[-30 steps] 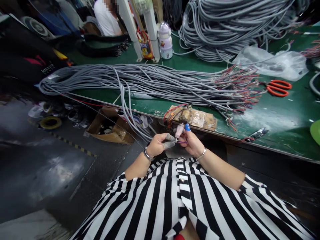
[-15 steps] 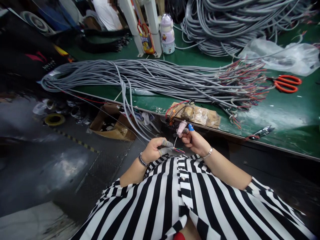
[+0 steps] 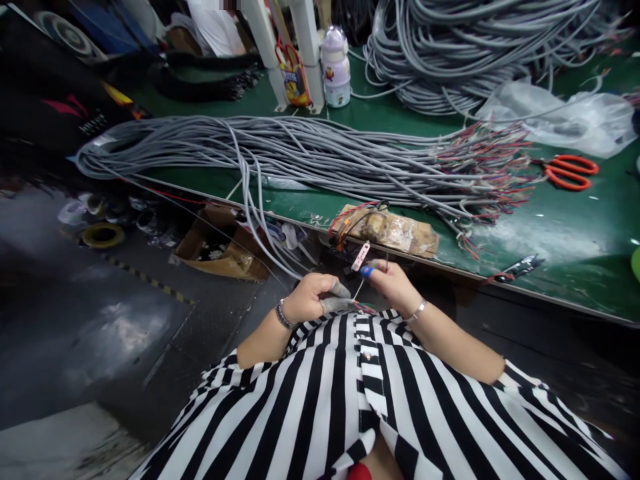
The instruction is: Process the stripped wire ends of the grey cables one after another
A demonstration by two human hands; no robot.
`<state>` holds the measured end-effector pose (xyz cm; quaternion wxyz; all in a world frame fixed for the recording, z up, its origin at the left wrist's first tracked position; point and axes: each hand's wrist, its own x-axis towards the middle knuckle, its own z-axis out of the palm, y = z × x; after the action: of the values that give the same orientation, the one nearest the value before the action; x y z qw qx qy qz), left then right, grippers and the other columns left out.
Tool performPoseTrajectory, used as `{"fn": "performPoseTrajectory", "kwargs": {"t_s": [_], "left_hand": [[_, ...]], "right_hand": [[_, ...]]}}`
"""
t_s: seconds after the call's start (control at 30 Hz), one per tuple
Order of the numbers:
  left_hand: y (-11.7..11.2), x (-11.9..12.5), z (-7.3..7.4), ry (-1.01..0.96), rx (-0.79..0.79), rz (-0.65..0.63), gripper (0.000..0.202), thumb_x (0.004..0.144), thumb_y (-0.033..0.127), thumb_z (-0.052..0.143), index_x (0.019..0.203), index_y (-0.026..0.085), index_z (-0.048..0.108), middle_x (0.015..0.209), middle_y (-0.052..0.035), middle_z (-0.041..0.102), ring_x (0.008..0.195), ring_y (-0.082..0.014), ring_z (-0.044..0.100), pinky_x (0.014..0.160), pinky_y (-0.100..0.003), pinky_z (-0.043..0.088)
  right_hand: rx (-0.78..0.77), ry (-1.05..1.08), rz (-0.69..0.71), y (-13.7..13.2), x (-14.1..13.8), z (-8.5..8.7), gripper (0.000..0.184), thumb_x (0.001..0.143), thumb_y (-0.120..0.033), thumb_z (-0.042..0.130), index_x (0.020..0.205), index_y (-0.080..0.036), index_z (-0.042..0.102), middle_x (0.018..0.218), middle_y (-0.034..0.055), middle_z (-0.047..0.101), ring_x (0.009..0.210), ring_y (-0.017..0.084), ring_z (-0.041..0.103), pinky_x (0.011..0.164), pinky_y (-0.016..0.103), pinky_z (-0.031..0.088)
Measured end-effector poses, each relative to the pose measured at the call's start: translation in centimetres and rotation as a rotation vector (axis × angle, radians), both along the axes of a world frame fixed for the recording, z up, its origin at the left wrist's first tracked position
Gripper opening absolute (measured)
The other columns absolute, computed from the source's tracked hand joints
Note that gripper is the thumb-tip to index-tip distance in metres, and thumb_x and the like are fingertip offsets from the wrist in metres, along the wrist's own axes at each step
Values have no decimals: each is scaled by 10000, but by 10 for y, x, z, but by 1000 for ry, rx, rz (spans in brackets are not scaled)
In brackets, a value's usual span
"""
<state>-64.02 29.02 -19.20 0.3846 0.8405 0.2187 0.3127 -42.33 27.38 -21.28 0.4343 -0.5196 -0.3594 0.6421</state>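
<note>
My left hand (image 3: 313,297) is closed round the end of a grey cable (image 3: 281,261), thumb and forefinger in grey finger covers. Past its fingertips fan thin coloured wires (image 3: 365,307), and a white strand (image 3: 359,289) stands up from them toward my other hand. My right hand (image 3: 395,285), with a blue cover on one fingertip, is closed close by. A small flat pink tool (image 3: 361,257) sticks out above that blue fingertip and appears held there; its exact kind is unclear. Fingers hide where the strand ends.
Along the green bench (image 3: 565,227) lies a long bundle of grey cables (image 3: 310,150) with bared wire ends. Orange-handled scissors (image 3: 571,172), a taped cardboard block (image 3: 400,230) and a bottle (image 3: 335,70) are on it. A cardboard box (image 3: 227,257) sits below the edge.
The pink tool has turned, showing a narrower face. My right hand's blue fingertip has shifted left and down under it. My left hand has moved slightly right with the cable.
</note>
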Motion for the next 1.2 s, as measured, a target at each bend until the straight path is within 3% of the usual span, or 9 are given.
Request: {"fn": "performPoseTrajectory", "kwargs": {"t_s": [0.07,0.1,0.23,0.33,0.43,0.73,1.03,1.2], "left_hand": [[-1,-5,4,-56,-39,20,131,822,261,721,834,131,707,698,-42,673,622,-109,617,605,-202,473],[-1,-7,5,-78,-49,50,122,818,249,725,846,131,710,705,-42,674,623,-106,615,601,-200,474],[3,-5,9,-143,-59,175,121,809,238,732,864,131,723,724,-43,684,624,-105,619,589,-197,486],[8,4,10,-160,-103,241,159,800,280,739,839,126,725,729,-49,695,640,-120,643,598,-205,515],[11,13,9,-155,-182,281,216,784,334,748,823,123,726,739,-54,705,652,-131,656,619,-219,540],[14,18,-2,-109,-364,305,334,733,430,771,823,112,727,748,-64,708,661,-151,651,636,-255,549],[13,21,-4,-95,-419,315,361,723,458,767,806,111,717,697,-49,696,597,-131,620,591,-238,530],[12,24,-5,-93,-371,303,311,747,411,755,807,109,714,743,-61,720,642,-136,639,624,-231,535]], "right_hand": [[-31,38,-105,5,9,-3,499,597,-562,786,613,-176,472,485,-71,403,403,19,209,384,194,99],[-50,93,-93,8,13,-3,514,615,-600,766,636,-174,479,500,-67,414,398,15,186,382,191,78],[-92,291,106,15,11,8,596,684,-733,646,767,-148,568,665,-4,548,407,12,211,381,178,58],[-72,266,99,19,-1,16,586,655,-716,693,766,-154,567,686,-2,557,424,18,244,388,174,59],[-44,245,33,21,-9,15,571,620,-685,747,699,-165,526,566,-43,458,430,25,205,396,182,61],[48,324,-65,20,-17,5,554,614,-661,775,634,-157,544,476,-75,321,435,32,209,414,204,94],[38,337,-87,19,-19,8,539,618,-656,773,667,-157,575,483,-68,351,430,36,222,409,208,84],[-63,371,-102,16,-19,7,564,618,-685,752,706,-161,565,538,-47,439,426,32,260,393,195,80]]}}
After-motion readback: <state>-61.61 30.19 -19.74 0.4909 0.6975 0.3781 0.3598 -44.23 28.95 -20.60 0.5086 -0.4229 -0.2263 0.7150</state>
